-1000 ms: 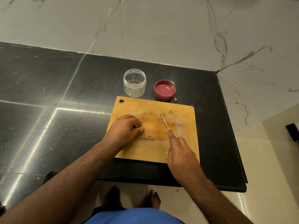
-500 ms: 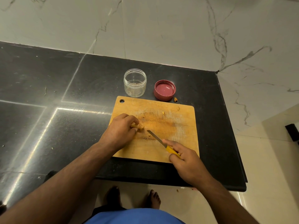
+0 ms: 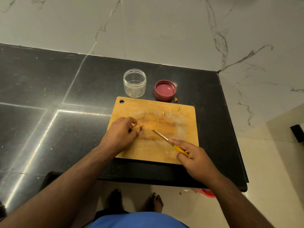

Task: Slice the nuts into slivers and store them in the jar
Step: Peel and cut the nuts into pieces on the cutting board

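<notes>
Left hand (image 3: 120,134) has fingers curled over a nut (image 3: 137,126), pinning it to the cutting board (image 3: 153,150) near the board's left edge; curled fingers likely keep the tips back from the blade. Right hand (image 3: 194,160) grips the yellow handle of the knife (image 3: 171,143), index finger laid along the top toward the blade, probably for control on thin cuts. Blade tip points at the nut but sits apart from it, so no cut is under way.

Board sits at the worktop's (image 3: 49,96) front right corner, front edge close to the worktop's front edge.

Jar (image 3: 134,83) stands open and looks empty, just behind the board's back left corner, within short reach for loading slivers. Lid (image 3: 165,90) lies upside down just right of it, out of the cutting zone.

Two small fragments (image 3: 178,108) lie near the board's back right edge, and one crumb (image 3: 176,99) is off the board beside the lid. Judgement: slicing stage, nothing stored yet.
</notes>
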### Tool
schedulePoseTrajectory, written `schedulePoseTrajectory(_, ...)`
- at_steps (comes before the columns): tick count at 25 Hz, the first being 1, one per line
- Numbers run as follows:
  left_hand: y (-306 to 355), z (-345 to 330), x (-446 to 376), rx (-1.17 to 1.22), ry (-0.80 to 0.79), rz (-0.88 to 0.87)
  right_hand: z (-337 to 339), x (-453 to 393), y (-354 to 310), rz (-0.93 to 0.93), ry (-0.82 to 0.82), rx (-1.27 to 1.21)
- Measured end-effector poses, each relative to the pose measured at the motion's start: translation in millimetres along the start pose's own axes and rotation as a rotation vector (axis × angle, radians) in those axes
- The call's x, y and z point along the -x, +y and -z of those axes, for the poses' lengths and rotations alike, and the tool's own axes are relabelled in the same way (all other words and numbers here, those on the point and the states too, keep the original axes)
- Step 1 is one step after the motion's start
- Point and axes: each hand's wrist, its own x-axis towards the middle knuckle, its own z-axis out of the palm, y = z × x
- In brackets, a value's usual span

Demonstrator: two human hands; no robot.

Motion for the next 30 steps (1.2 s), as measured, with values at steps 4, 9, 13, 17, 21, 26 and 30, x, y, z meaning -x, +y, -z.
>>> schedulePoseTrajectory(4,0,0,3,-0.004,-0.004,0.004,2,-2,2,-0.01,-0.099,0.068)
schedulePoseTrajectory(9,4,2,6,0.008,-0.045,0.014,8,-21,3,-0.044,0.143,0.138)
schedulePoseTrajectory(13,3,7,6,0.1,-0.141,0.035,8,-29,-4,-0.018,0.058,0.138)
schedulePoseTrajectory(17,0,12,2,0.112,-0.229,0.031,15,-44,-11,-0.086,0.224,0.189)
schedulePoseTrajectory(21,0,12,-4,0.051,-0.223,0.002,5,-33,-19,-0.028,0.199,0.046)
schedulePoseTrajectory(26,6,5,-7,-0.022,-0.08,0.071,-20,-18,-23,-0.023,0.112,-0.03)
schedulePoseTrajectory(30,4,9,-11,-0.061,-0.117,-0.111,-29,-13,-22,-0.053,0.124,-0.096)
